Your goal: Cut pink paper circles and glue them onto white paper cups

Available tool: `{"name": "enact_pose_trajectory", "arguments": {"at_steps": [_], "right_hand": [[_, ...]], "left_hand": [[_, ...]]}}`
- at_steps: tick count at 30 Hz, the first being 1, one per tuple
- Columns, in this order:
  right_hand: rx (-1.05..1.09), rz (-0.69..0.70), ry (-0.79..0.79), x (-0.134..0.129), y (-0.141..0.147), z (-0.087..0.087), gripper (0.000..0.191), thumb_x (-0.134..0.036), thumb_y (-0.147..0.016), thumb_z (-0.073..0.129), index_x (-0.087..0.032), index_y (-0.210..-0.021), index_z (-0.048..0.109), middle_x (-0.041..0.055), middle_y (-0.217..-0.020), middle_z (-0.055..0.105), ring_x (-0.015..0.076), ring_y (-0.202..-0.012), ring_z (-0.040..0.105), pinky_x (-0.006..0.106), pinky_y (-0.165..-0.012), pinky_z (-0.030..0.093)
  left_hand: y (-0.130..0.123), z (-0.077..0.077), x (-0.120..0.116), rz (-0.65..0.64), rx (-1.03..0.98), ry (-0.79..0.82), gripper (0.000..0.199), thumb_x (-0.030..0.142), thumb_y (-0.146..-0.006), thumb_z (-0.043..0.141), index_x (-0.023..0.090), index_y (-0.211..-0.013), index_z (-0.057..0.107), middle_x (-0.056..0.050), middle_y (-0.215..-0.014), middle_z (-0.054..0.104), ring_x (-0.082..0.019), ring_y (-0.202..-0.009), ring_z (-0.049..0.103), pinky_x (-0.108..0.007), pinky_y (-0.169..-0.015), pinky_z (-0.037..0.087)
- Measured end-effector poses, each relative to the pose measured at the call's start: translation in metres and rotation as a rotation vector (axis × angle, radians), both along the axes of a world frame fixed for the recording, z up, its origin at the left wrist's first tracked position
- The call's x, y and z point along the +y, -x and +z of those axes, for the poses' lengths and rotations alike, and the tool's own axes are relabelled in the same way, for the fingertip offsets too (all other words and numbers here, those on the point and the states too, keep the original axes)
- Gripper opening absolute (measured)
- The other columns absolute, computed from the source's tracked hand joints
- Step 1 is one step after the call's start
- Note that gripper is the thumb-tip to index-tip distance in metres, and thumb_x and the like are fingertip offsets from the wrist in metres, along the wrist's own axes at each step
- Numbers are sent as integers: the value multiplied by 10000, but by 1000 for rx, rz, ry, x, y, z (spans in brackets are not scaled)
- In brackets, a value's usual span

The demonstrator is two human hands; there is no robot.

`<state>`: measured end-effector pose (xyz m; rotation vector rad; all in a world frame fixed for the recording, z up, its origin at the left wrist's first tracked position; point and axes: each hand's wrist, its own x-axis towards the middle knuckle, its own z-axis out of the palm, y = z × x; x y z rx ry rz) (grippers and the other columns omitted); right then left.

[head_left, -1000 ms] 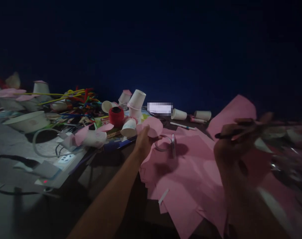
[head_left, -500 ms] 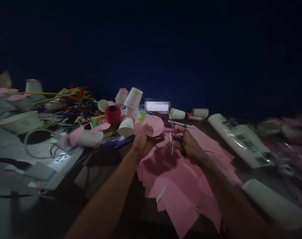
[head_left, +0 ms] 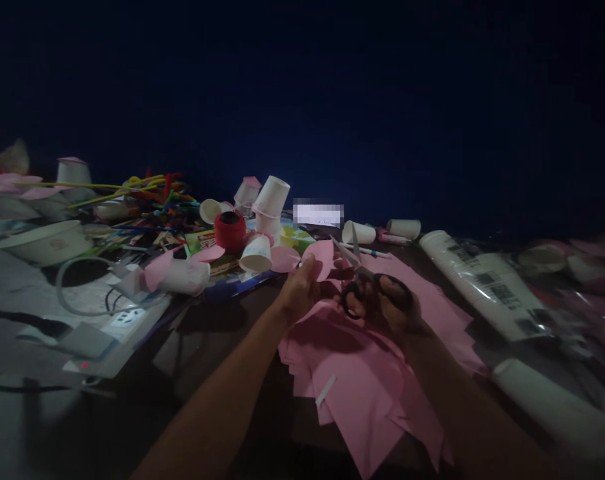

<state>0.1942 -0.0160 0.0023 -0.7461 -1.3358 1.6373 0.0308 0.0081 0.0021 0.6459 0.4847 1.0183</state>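
Note:
My left hand (head_left: pixel 302 288) pinches a rounded piece of pink paper (head_left: pixel 323 259) near the middle. To its right, my right hand (head_left: pixel 382 300) has its fingers in the black handles of a pair of scissors (head_left: pixel 353 253), whose blades are spread and point up beside the paper. Below both hands lies a pile of pink sheets (head_left: pixel 352 373) with a small white strip (head_left: pixel 326 391) on top. Another pink round piece (head_left: pixel 284 259) is just left of my left hand, by a tipped paper cup (head_left: pixel 255 254).
Stacked cups (head_left: pixel 271 200) stand behind a red yarn roll (head_left: pixel 230 231). Colourful pipe cleaners (head_left: pixel 157 190), a white bowl (head_left: pixel 47 243) and a power strip (head_left: pixel 125 327) are at the left. Wrapped cups (head_left: pixel 482 283) lie at the right.
The pink paper has turned in my left hand and now shows narrower. My right hand has turned, and the scissors' handles and spread blades show more plainly. The view has shifted slightly.

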Motion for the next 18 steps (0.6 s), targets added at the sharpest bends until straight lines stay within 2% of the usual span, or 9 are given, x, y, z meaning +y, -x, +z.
{"name": "enact_pose_trajectory", "arguments": {"at_steps": [4,6,7,9,12,13,14,16,18], "right_hand": [[-29,7,-15,-1,-5,7,567,-722,-715,277,-218,-535,464,19,-481,442,190,-521,488,365,-552,419],[-29,-19,-45,-1,-8,12,607,-726,-727,239,-210,-657,552,-4,-457,413,178,-485,469,354,-532,416],[-37,-85,-79,0,-10,15,624,-723,-735,226,-206,-733,576,-13,-462,408,168,-470,457,346,-523,416],[-104,-356,-185,4,-13,18,620,-700,-754,242,-197,-862,588,-14,-517,443,142,-454,437,314,-493,408],[-236,-840,-328,11,-17,20,479,-575,-724,500,-202,-1023,538,-2,-706,520,104,-504,442,247,-479,384],[-276,-944,-354,13,-18,20,482,-511,-690,583,-206,-1057,518,-4,-744,523,93,-517,437,229,-479,373],[-297,-978,-367,13,-18,20,496,-461,-672,623,-206,-1081,505,-8,-756,522,86,-521,428,219,-480,364],[-305,-844,-366,9,-16,22,456,-447,-717,573,-192,-1090,510,-5,-736,529,83,-503,405,217,-471,348],[-329,-518,-325,4,-13,23,420,-451,-777,482,-179,-1093,528,4,-699,547,88,-478,396,227,-456,337]], "left_hand": [[-3,-4,2,144,73,64,332,454,-770,568,139,-666,556,12,-468,467,-144,-497,544,-331,-594,519],[-3,-7,4,239,101,53,309,418,-758,598,139,-639,538,30,-448,440,-136,-502,540,-326,-609,527],[-3,-8,5,279,92,31,291,402,-757,605,135,-657,545,22,-473,469,-139,-533,554,-324,-625,529],[-1,-9,7,310,42,-24,269,391,-760,602,125,-734,569,-11,-584,559,-161,-642,595,-332,-675,528],[1,-9,9,305,-21,-68,303,410,-766,591,111,-814,580,-46,-700,614,-188,-743,620,-344,-719,518],[1,-9,10,309,-22,-68,313,417,-766,589,108,-817,581,-48,-697,616,-189,-735,624,-337,-703,518],[2,-8,10,317,-14,-65,318,418,-768,587,104,-813,583,-50,-686,616,-186,-717,625,-322,-678,517],[3,-7,12,374,5,-32,290,403,-768,592,114,-779,583,-40,-642,608,-162,-649,612,-275,-609,504],[5,-5,13,454,3,46,236,361,-759,613,135,-712,562,-12,-573,574,-127,-550,568,-234,-532,468]]}}
